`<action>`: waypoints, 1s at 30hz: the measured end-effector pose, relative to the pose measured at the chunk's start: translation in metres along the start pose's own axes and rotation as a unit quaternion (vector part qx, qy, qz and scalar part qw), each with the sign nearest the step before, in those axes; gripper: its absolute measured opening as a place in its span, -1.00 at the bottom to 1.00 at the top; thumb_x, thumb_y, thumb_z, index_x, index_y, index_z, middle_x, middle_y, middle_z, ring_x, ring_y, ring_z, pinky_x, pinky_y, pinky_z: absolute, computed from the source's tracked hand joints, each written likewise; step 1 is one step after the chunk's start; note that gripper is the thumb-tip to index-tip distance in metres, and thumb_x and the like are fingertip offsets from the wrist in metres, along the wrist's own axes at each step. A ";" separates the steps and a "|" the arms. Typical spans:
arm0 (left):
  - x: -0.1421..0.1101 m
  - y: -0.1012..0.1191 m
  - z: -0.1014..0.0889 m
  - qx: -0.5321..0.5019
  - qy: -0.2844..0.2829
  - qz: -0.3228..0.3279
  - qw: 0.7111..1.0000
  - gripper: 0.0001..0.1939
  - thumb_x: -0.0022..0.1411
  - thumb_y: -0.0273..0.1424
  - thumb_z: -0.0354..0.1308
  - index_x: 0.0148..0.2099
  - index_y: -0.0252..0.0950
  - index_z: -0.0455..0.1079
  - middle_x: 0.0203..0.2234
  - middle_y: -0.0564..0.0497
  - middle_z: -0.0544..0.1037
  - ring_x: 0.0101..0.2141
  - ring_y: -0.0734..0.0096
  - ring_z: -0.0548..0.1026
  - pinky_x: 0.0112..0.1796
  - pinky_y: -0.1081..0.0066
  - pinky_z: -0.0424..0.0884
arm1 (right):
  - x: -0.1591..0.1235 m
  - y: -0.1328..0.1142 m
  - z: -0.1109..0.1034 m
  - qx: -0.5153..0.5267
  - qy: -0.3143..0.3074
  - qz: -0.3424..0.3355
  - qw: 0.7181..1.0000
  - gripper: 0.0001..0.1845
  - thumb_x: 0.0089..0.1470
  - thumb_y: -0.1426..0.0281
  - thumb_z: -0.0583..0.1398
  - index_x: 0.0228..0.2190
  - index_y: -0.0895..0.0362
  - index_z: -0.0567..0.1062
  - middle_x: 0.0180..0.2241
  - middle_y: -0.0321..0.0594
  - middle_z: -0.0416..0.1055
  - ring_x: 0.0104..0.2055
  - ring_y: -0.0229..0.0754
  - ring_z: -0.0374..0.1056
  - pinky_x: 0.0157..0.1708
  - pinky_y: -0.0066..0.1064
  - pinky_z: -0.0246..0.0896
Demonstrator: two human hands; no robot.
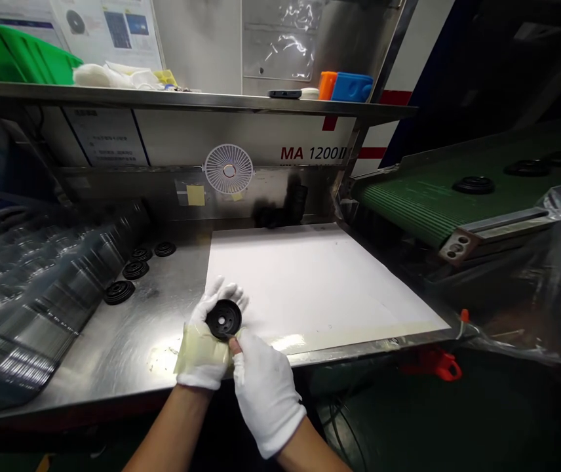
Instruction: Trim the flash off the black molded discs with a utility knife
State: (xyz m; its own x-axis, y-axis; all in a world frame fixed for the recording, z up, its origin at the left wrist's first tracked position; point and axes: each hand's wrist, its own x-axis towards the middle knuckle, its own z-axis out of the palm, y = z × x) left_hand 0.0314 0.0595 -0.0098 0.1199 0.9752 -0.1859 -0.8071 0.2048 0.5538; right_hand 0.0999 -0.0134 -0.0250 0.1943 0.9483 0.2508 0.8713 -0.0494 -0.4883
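A black round grooved plastic disc (230, 319) with a hole at its centre lies tilted in my left hand (202, 351), which wears a white glove with a yellowish palm. The fingers of that hand reach up behind the disc and hold it. My right hand (267, 387), also in a white glove with the thumb tip bare, grips the disc's lower edge. Its other fingers are curled out of sight beneath. Left of my hands, several similar black discs (120, 292) lie in a row on the metal table (98, 347).
Stacked clear plastic trays (64, 308) fill the left side. A white sheet (300, 282) covers the table's right part, with black parts (296, 203) behind it. At right, a green conveyor belt (408, 196) carries black discs. A small fan (229, 169) sits below the shelf (202, 99).
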 end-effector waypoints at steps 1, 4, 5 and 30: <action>-0.001 0.003 -0.001 0.011 -0.012 -0.044 0.999 -0.66 0.05 -0.48 0.07 -0.07 -0.34 0.39 -0.28 -0.15 0.51 -0.25 0.20 0.50 -0.24 0.15 0.46 | 0.000 0.002 0.000 0.001 0.000 -0.002 1.000 -0.78 0.22 0.38 -0.04 -0.37 0.02 0.37 -0.48 -0.34 0.44 -0.48 -0.16 0.35 -0.52 -0.35 -0.13; -0.002 0.007 -0.003 0.006 -0.021 -0.126 0.992 -0.70 0.05 -0.48 0.05 -0.13 -0.38 0.42 -0.39 -0.14 0.50 -0.36 0.23 0.50 -0.31 0.16 0.47 | 0.001 0.011 0.000 0.013 -0.001 -0.001 1.000 -0.82 0.22 0.39 -0.02 -0.27 0.01 0.37 -0.40 -0.33 0.46 -0.42 -0.16 0.37 -0.49 -0.36 -0.08; -0.002 0.007 -0.003 -0.002 -0.010 -0.125 0.992 -0.76 0.04 -0.50 0.08 -0.20 -0.38 0.43 -0.47 -0.08 0.48 -0.42 0.32 0.48 -0.33 0.24 0.47 | 0.001 0.013 0.000 0.017 0.001 0.002 1.000 -0.82 0.22 0.39 -0.02 -0.24 0.01 0.37 -0.39 -0.33 0.46 -0.40 -0.16 0.37 -0.48 -0.37 -0.07; 0.000 0.001 -0.008 -0.027 0.019 -0.077 0.997 -0.88 0.04 -0.49 0.19 -0.29 -0.35 0.42 -0.56 0.08 0.38 -0.51 0.52 0.40 -0.41 0.47 0.42 | -0.007 0.009 0.010 0.002 -0.011 0.014 1.000 -0.78 0.22 0.37 -0.04 -0.39 0.04 0.35 -0.50 -0.34 0.41 -0.49 -0.18 0.31 -0.51 -0.37 -0.15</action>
State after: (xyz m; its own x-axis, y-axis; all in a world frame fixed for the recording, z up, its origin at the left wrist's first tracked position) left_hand 0.0255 0.0595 -0.0161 0.2227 0.9288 -0.2963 -0.8106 0.3453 0.4730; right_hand 0.1015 -0.0173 -0.0396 0.2080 0.9535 0.2181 0.8642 -0.0747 -0.4976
